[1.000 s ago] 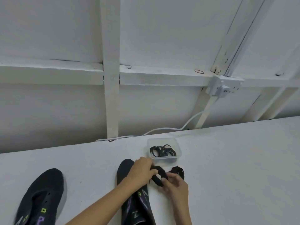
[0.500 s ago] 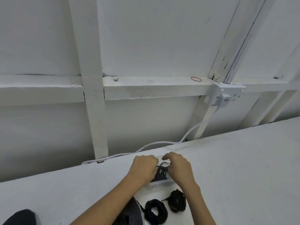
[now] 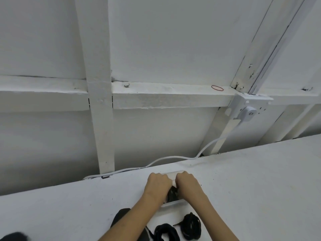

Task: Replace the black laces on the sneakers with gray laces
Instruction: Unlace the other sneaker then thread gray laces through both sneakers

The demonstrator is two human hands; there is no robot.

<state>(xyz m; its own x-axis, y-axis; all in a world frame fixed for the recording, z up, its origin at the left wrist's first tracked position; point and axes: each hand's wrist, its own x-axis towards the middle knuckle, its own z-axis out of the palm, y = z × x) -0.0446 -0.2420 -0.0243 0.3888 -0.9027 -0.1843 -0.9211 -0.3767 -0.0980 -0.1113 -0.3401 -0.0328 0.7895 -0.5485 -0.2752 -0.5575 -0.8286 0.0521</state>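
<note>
At lower centre of the frame, the left hand (image 3: 159, 186) and right hand (image 3: 188, 186) sit side by side in the clear container (image 3: 173, 204), fingers curled down, apparently both clutching the dark lace bundle (image 3: 172, 195), with two coiled black laces (image 3: 166, 233) below them beside a black sneaker (image 3: 121, 218).

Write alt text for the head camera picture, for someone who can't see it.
The left hand and right hand grip dark laces inside a clear box on a white table. Two coiled black laces lie nearer the person, beside a black sneaker; a wall socket and cable are behind.
</note>
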